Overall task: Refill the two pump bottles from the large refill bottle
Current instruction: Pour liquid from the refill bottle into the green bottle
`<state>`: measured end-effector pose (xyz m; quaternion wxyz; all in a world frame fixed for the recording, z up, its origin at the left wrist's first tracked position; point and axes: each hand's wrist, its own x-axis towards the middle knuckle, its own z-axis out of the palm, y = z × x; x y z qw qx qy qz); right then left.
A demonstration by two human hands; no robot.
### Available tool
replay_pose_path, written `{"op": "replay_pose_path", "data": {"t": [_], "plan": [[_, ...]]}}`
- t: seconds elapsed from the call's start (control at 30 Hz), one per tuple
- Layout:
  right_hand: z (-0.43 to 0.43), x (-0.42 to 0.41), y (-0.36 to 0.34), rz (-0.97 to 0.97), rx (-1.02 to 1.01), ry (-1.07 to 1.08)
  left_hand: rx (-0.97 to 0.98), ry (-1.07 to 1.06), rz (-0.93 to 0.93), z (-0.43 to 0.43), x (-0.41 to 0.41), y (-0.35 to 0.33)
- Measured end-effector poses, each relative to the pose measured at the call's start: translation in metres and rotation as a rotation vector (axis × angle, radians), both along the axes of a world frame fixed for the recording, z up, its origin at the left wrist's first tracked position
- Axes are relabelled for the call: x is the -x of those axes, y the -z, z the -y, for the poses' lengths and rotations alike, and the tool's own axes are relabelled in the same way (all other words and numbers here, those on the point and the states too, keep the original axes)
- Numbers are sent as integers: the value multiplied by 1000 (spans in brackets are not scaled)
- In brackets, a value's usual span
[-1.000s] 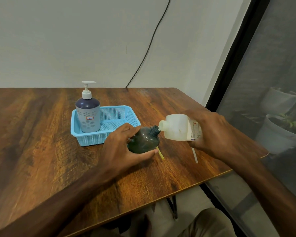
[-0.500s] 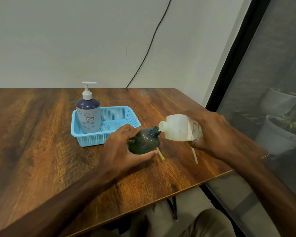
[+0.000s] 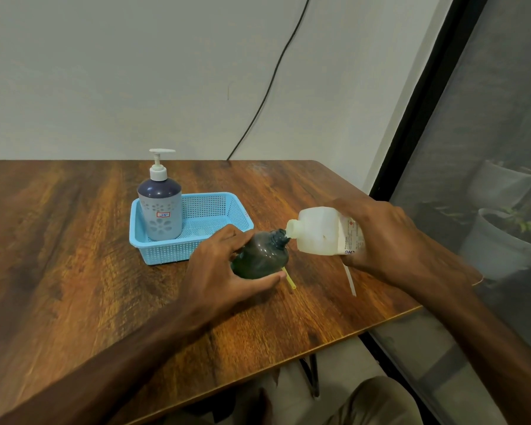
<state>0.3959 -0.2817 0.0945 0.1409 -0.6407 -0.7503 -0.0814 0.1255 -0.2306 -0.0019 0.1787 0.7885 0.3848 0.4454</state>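
Observation:
My left hand (image 3: pixel 227 271) grips a dark green bottle (image 3: pixel 262 254) with its pump off, standing on the wooden table (image 3: pixel 74 271) and leaning right. My right hand (image 3: pixel 387 240) holds the white refill bottle (image 3: pixel 322 234) tipped on its side, its open neck touching the green bottle's mouth. A second pump bottle (image 3: pixel 160 207), grey and dark blue with a white pump, stands upright in the left end of a light blue basket (image 3: pixel 196 250).
A yellow tube (image 3: pixel 290 280) and a clear tube (image 3: pixel 350 280) lie on the table under the bottles. The table's right edge runs close to my right wrist. Beyond it is a dark screen with potted plants (image 3: pixel 509 237). A black cable hangs on the wall.
Both hands and bottles hold nearly the same pose. The view has shifted very slightly.

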Motion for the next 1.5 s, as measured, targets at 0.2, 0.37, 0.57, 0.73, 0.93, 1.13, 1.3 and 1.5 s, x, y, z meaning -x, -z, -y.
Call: {"op": "replay_pose_path", "data": {"t": [0.2,0.37,0.57,0.73,0.93,1.13,1.3,1.5], "plan": [[1,-1,0,-5,0,0,-1,-5,-12,0,-1,0],[-3,-7,3,-59,59,2,-14,0,-10,1,-1,-1],[-1,-3,2,16,11,13,-13,-4,-26,2,0,-2],[2,1,-2,19,14,23,-18,-4,-19,2,-1,-1],[9,11,-10,58,-28,6,-19,-5,-31,1,-1,-1],[5,7,-7,38,3,8,-8,-2,-19,0,-1,1],[-2,-3,1,-8,57,24,-14,-1,-14,2,-2,0],[-1,-1,-2,27,19,-10,-14,-6,-17,1,-2,1]]}}
